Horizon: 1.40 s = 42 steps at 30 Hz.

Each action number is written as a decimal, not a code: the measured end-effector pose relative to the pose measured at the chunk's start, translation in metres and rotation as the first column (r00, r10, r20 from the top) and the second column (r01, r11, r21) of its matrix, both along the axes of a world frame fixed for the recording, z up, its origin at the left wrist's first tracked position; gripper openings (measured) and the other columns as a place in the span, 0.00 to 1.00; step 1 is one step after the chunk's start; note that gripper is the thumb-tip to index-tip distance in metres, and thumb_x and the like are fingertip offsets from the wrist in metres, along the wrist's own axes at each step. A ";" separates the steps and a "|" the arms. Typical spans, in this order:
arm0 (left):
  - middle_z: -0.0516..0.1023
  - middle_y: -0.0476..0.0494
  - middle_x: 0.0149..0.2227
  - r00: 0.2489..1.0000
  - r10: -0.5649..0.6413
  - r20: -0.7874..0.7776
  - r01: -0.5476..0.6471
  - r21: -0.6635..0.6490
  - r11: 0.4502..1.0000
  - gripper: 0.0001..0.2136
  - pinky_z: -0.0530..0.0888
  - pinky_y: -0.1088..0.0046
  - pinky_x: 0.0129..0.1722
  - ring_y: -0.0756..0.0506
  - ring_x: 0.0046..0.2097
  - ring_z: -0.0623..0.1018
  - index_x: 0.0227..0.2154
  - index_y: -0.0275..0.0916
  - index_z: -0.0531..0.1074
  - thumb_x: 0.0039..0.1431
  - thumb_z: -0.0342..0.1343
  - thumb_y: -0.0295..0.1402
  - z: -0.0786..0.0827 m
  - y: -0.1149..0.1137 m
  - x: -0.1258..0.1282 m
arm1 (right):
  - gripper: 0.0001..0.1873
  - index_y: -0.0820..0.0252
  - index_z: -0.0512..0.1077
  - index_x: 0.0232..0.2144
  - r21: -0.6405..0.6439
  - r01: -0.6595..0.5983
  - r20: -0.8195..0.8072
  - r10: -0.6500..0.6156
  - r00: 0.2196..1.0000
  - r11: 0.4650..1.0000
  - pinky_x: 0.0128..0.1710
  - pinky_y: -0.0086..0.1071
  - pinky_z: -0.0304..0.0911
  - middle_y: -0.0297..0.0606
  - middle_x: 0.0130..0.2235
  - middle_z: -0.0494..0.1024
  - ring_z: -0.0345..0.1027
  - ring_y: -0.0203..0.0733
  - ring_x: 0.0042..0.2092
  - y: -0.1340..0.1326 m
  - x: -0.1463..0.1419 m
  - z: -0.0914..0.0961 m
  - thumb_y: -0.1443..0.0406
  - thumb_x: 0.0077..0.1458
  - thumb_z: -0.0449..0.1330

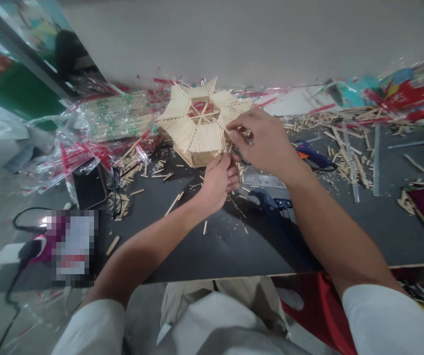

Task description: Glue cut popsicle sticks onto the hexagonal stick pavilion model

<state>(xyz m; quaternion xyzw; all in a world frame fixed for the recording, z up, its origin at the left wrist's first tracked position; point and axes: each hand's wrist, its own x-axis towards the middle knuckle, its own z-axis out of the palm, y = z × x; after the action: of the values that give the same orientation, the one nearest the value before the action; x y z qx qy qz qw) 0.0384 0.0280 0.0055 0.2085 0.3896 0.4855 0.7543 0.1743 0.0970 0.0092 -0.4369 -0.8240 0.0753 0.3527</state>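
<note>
A model built of pale wooden sticks (206, 138), with a star-shaped sloping roof around a spoked opening, stands at the back of the dark tabletop. My left hand (221, 182) is closed at its lower front right corner, fingers curled in. Its fingertips pinch together; what they hold is too small to make out. My right hand (262, 138) reaches over from the right, thumb and fingers bent together at the roof's right edge. Whatever lies between those fingertips is hidden. Under the right wrist lie a steel ruler (264, 181) and a dark blue hand tool (271, 209).
Plastic-wrapped stick bundles (116, 116) lie at back left. Loose stick pieces (348, 153) and clear glue sticks (376, 160) are scattered right, near a blue tool with an orange part (313, 154). A dark phone (89, 185) and cables lie left. The table's front edge (212, 280) is near my lap.
</note>
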 end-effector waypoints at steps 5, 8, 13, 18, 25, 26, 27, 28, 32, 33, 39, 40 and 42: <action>0.52 0.59 0.18 1.000 0.006 0.006 -0.006 -0.012 1.000 0.16 0.49 0.83 0.17 0.56 0.17 0.50 0.28 0.37 0.67 0.75 0.44 0.29 0.002 0.002 -0.002 | 0.11 0.52 0.77 0.43 0.004 0.001 0.017 -0.001 1.000 1.000 0.47 0.48 0.71 0.44 0.44 0.78 0.73 0.52 0.47 0.000 0.000 0.002 0.64 0.66 0.54; 0.49 0.59 0.18 0.998 -0.039 0.050 0.042 -0.052 0.998 0.15 0.47 0.81 0.16 0.56 0.17 0.48 0.27 0.37 0.67 0.72 0.45 0.28 0.003 0.007 -0.006 | 0.11 0.55 0.77 0.42 -0.002 -0.005 0.032 0.005 0.999 1.000 0.48 0.49 0.71 0.45 0.44 0.79 0.73 0.53 0.48 -0.001 0.000 0.004 0.64 0.66 0.55; 0.47 0.59 0.18 0.982 -0.086 0.167 0.100 -0.074 0.992 0.14 0.47 0.80 0.14 0.55 0.16 0.47 0.28 0.37 0.68 0.69 0.44 0.29 0.003 0.017 -0.013 | 0.10 0.53 0.76 0.41 0.015 0.015 0.035 -0.015 0.999 1.000 0.50 0.49 0.69 0.44 0.43 0.78 0.73 0.53 0.49 -0.002 -0.001 0.005 0.66 0.66 0.55; 0.46 0.59 0.18 0.977 -0.076 0.197 0.093 -0.077 0.993 0.13 0.47 0.81 0.14 0.55 0.16 0.48 0.28 0.37 0.68 0.67 0.43 0.28 0.001 0.020 -0.014 | 0.09 0.56 0.75 0.42 0.011 -0.008 0.066 0.008 0.998 1.000 0.51 0.50 0.68 0.47 0.45 0.78 0.72 0.53 0.50 -0.001 0.000 0.006 0.65 0.67 0.55; 0.48 0.59 0.18 0.972 -0.068 0.227 0.082 -0.054 0.995 0.14 0.48 0.81 0.14 0.55 0.16 0.49 0.29 0.37 0.68 0.70 0.42 0.27 -0.002 0.019 -0.013 | 0.10 0.58 0.75 0.44 -0.023 0.018 0.103 -0.015 0.995 1.000 0.53 0.47 0.66 0.47 0.47 0.77 0.71 0.53 0.52 -0.004 -0.001 0.008 0.65 0.68 0.54; 0.48 0.59 0.18 0.972 -0.064 0.228 0.079 -0.056 0.995 0.14 0.49 0.82 0.14 0.55 0.16 0.49 0.29 0.37 0.68 0.70 0.42 0.27 -0.002 0.019 -0.013 | 0.10 0.58 0.75 0.45 -0.029 0.023 0.105 -0.020 0.994 0.999 0.53 0.48 0.66 0.47 0.48 0.77 0.71 0.53 0.52 -0.005 -0.002 0.008 0.65 0.69 0.53; 0.48 0.59 0.18 0.972 -0.060 0.229 0.075 -0.058 0.995 0.14 0.49 0.82 0.14 0.55 0.16 0.49 0.29 0.37 0.68 0.70 0.42 0.27 -0.002 0.019 -0.012 | 0.10 0.57 0.75 0.45 -0.030 0.030 0.106 -0.026 0.994 0.999 0.54 0.48 0.65 0.47 0.48 0.76 0.71 0.53 0.53 -0.005 -0.003 0.009 0.65 0.69 0.53; 0.48 0.59 0.18 0.972 -0.056 0.230 0.072 -0.060 0.996 0.14 0.49 0.82 0.14 0.55 0.16 0.50 0.30 0.37 0.68 0.70 0.42 0.27 -0.002 0.018 -0.012 | 0.11 0.57 0.75 0.45 -0.030 0.035 0.107 -0.032 0.994 0.999 0.55 0.48 0.65 0.47 0.48 0.76 0.70 0.53 0.53 -0.006 -0.003 0.009 0.65 0.69 0.52; 0.49 0.58 0.18 0.971 -0.049 0.232 0.064 -0.057 0.996 0.14 0.48 0.81 0.14 0.55 0.16 0.50 0.28 0.38 0.66 0.71 0.42 0.27 -0.003 0.018 -0.011 | 0.13 0.61 0.75 0.46 -0.024 0.032 0.142 -0.029 0.989 0.999 0.55 0.47 0.64 0.50 0.48 0.76 0.70 0.52 0.52 -0.006 -0.004 0.010 0.65 0.70 0.52; 0.49 0.59 0.18 0.972 -0.048 0.230 0.063 -0.058 0.996 0.14 0.48 0.81 0.14 0.55 0.16 0.50 0.28 0.38 0.65 0.71 0.42 0.27 -0.003 0.018 -0.011 | 0.13 0.62 0.75 0.46 -0.019 0.030 0.152 -0.026 0.988 0.999 0.56 0.47 0.64 0.50 0.48 0.76 0.70 0.52 0.52 -0.006 -0.004 0.010 0.65 0.70 0.52; 0.47 0.58 0.19 0.981 -0.031 0.193 0.041 -0.049 0.998 0.17 0.47 0.81 0.15 0.55 0.17 0.48 0.23 0.40 0.55 0.71 0.42 0.26 -0.002 0.017 -0.010 | 0.11 0.59 0.74 0.46 -0.023 0.042 0.162 -0.038 0.986 0.999 0.58 0.49 0.64 0.48 0.48 0.76 0.70 0.53 0.53 -0.007 -0.004 0.011 0.67 0.69 0.52; 0.47 0.58 0.19 0.982 -0.031 0.185 0.040 -0.045 0.998 0.17 0.46 0.81 0.15 0.55 0.17 0.47 0.23 0.40 0.54 0.71 0.43 0.26 -0.001 0.017 -0.010 | 0.11 0.60 0.74 0.46 -0.026 0.042 0.163 -0.037 0.986 0.999 0.58 0.49 0.63 0.48 0.48 0.76 0.70 0.54 0.53 -0.007 -0.005 0.011 0.67 0.68 0.52; 0.46 0.58 0.19 0.985 -0.031 0.167 0.039 -0.046 0.998 0.17 0.46 0.80 0.15 0.55 0.17 0.47 0.23 0.40 0.54 0.71 0.43 0.26 -0.001 0.017 -0.009 | 0.11 0.59 0.74 0.46 -0.032 0.043 0.154 -0.037 0.987 0.999 0.59 0.50 0.63 0.48 0.48 0.75 0.70 0.54 0.54 -0.007 -0.005 0.009 0.67 0.68 0.52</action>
<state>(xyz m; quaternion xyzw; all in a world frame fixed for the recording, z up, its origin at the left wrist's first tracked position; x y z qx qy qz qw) 0.0289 0.0449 0.0042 0.1555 0.3333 0.4784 0.7974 0.1690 0.0898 0.0187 -0.4641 -0.8383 0.0489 0.2819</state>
